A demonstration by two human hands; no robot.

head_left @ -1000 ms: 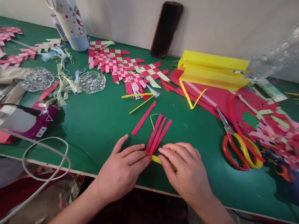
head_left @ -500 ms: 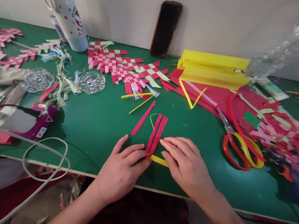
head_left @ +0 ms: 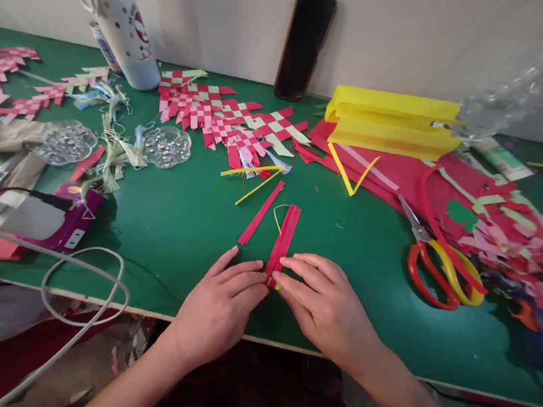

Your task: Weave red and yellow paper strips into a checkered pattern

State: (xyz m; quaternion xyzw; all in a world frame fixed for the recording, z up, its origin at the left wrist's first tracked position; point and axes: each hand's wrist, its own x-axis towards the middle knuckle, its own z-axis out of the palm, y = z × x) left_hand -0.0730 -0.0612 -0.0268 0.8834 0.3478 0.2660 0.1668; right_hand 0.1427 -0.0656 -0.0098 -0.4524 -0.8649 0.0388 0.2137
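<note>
Narrow red paper strips (head_left: 285,230) lie side by side near the table's front edge, slanting up and right. My left hand (head_left: 223,311) pinches their lower left end, its index finger stretched out above. From the right, the fingertips of my right hand (head_left: 323,300) close on the same lower end. A yellow paper strip (head_left: 271,283) crosses under there, mostly hidden by my fingers. A thin yellow curl (head_left: 278,219) touches the red strips. Another red strip (head_left: 261,213) lies loose beyond my left hand.
Scissors (head_left: 435,268) lie to the right, near red sheets (head_left: 373,175), folded yellow paper (head_left: 386,121) and paper scraps (head_left: 536,254). Woven paper pieces (head_left: 219,120), bead trays (head_left: 167,147), a bottle (head_left: 127,38) and a leaning phone (head_left: 304,44) stand behind. A white cable (head_left: 123,278) loops at left.
My right hand has moved left onto the lower end of the red strips. The strips now lie closer together, and the yellow strip between my hands is mostly covered.
</note>
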